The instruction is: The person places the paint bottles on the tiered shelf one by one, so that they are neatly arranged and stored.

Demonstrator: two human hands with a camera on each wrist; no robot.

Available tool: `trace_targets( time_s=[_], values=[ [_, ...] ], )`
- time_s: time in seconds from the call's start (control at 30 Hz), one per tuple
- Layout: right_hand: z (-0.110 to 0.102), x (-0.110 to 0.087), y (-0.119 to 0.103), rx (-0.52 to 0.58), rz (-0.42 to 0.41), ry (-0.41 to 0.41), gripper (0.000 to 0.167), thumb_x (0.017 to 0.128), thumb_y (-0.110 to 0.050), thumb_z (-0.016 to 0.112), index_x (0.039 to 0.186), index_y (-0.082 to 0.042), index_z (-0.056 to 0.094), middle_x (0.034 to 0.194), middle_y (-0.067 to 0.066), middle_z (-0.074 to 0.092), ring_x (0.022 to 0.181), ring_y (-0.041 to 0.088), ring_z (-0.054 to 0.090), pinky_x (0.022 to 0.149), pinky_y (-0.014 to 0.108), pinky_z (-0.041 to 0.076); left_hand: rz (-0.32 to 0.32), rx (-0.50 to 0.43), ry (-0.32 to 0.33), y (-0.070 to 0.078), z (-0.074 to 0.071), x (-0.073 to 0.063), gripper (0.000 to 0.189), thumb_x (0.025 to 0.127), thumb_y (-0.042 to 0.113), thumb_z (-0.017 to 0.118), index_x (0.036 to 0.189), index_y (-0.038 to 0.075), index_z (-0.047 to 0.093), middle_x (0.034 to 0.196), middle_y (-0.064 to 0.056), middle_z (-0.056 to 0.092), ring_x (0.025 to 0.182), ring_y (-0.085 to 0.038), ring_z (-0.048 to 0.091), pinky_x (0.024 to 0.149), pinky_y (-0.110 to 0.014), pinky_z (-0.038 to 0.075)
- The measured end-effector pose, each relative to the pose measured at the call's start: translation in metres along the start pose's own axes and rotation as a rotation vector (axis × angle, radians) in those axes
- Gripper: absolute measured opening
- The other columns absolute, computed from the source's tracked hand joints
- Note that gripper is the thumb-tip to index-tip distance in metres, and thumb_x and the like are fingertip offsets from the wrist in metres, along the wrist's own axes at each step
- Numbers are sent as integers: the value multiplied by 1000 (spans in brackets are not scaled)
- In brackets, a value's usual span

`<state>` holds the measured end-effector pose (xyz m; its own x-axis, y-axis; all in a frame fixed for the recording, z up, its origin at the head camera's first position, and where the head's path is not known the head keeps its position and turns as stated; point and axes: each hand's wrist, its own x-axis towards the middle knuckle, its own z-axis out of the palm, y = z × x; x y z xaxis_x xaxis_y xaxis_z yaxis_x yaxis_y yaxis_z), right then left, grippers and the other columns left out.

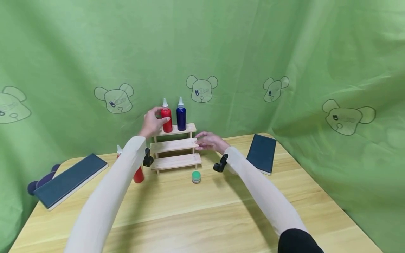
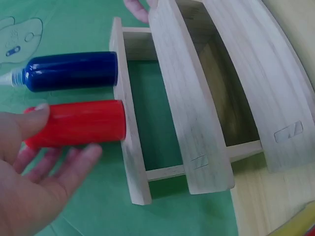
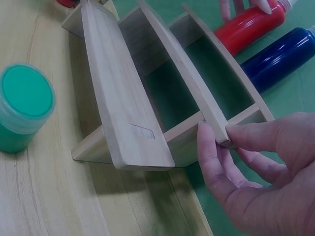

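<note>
A three-step wooden rack (image 1: 174, 144) stands at the back of the table. On its top step, a red squeeze bottle (image 1: 167, 128) with a white nozzle stands upright beside a dark blue squeeze bottle (image 1: 181, 120). My left hand (image 1: 152, 123) holds the red bottle, thumb on one side and fingers on the other; the left wrist view shows its base right at the step. At the rack's right end, my right hand (image 3: 266, 172) pinches the end of the middle step (image 3: 184, 69) between thumb and fingers.
Partly hidden behind my left forearm is another red bottle (image 1: 138, 176). A small green-lidded jar (image 1: 196, 177) stands before the rack. Dark blue books lie at left (image 1: 71, 181) and right (image 1: 262, 153), with a purple object (image 1: 45, 180) behind the left one. A green curtain (image 1: 227, 42) hangs behind.
</note>
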<state>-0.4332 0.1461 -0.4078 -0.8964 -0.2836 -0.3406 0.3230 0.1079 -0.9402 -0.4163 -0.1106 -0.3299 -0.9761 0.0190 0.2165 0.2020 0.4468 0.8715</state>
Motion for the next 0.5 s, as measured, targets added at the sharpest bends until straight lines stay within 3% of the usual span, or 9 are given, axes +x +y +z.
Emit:
trace_targets(
  time_s=[0.23, 0.5],
  values=[
    [-1, 1, 1, 4, -3, 14, 50, 100, 13, 54, 147, 6, 42, 97, 12, 58, 74, 18, 65, 72, 22, 63, -9, 66, -39, 6, -8, -9, 72, 97, 6, 72, 159, 2, 35, 151, -26, 52, 134, -42, 56, 112, -54, 50],
    [-1, 0, 0, -3, -4, 5, 49, 100, 12, 56, 146, 7, 42, 100, 12, 60, 80, 18, 65, 77, 24, 63, 52, 107, -65, 10, -27, -19, 60, 98, 8, 71, 151, -2, 45, 144, -26, 57, 129, -42, 59, 108, -54, 53]
  ],
)
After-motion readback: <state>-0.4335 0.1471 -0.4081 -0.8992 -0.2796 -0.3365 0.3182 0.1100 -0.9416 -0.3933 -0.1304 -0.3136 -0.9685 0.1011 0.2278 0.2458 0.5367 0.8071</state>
